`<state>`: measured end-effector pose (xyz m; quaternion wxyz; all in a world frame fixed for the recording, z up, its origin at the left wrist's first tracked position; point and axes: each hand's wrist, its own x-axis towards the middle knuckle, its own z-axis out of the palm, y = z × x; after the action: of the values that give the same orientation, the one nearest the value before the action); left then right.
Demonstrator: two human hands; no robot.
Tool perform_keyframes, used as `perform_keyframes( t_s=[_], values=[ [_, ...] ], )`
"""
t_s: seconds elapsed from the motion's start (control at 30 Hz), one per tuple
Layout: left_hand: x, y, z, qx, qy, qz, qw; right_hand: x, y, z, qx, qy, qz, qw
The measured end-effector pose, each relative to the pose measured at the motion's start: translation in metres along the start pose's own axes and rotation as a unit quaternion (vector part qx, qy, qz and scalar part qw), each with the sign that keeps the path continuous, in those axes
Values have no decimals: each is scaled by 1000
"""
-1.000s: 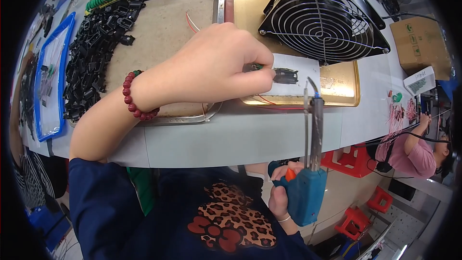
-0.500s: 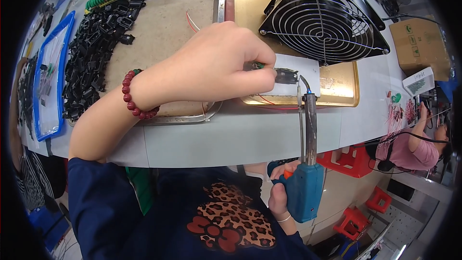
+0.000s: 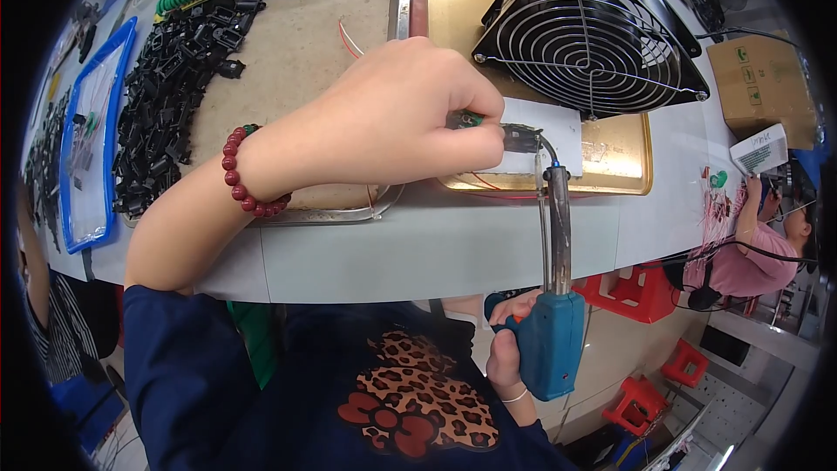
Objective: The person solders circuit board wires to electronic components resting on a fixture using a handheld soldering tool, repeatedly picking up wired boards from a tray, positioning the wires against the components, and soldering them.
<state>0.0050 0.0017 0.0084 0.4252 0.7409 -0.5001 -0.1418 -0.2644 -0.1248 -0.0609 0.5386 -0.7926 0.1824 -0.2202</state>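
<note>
My left hand (image 3: 427, 113) reaches across the bench, thumb and forefinger pinched at one end of a small black part (image 3: 523, 138) on a white pad (image 3: 558, 118). A bit of green shows within the curl of the fingers; the exact grip point is hidden. In my right hand (image 3: 506, 356) is a blue soldering gun (image 3: 554, 344), held upright with a finger over its orange trigger. Its bent tip meets the right end of the black part, and a thin metal tube runs alongside the barrel. Red wire lies below the pad.
A black fan (image 3: 588, 52) with a wire guard stands behind the pad on a gold tray (image 3: 623, 176). To the left, a metal tray (image 3: 403, 9) holds a heap of black plastic parts (image 3: 174, 96). A blue-rimmed tray (image 3: 70, 166), a cardboard box (image 3: 758, 83) and a co-worker (image 3: 750, 257) are farther out.
The soldering gun's tip has shifted slightly left and up onto the black part. My right finger covers more of the orange trigger. The left hand has barely moved.
</note>
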Motion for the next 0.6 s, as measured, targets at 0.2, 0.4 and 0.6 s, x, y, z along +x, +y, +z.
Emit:
perform_keyframes(
  t_s=[0.2, 0.4, 0.6],
  values=[
    [0, 1, 1, -17, 5, -7, 1000, 1, 0, 0, -17, -3, -7, 1000],
    [0, -1, 1, -8, 11, 3, 1000, 1, 0, 0, -15, -17, -6, 1000],
    [0, 0, 1, -10, 12, -1, 1000, 1, 0, 0, -16, -17, -10, 1000]
  ],
)
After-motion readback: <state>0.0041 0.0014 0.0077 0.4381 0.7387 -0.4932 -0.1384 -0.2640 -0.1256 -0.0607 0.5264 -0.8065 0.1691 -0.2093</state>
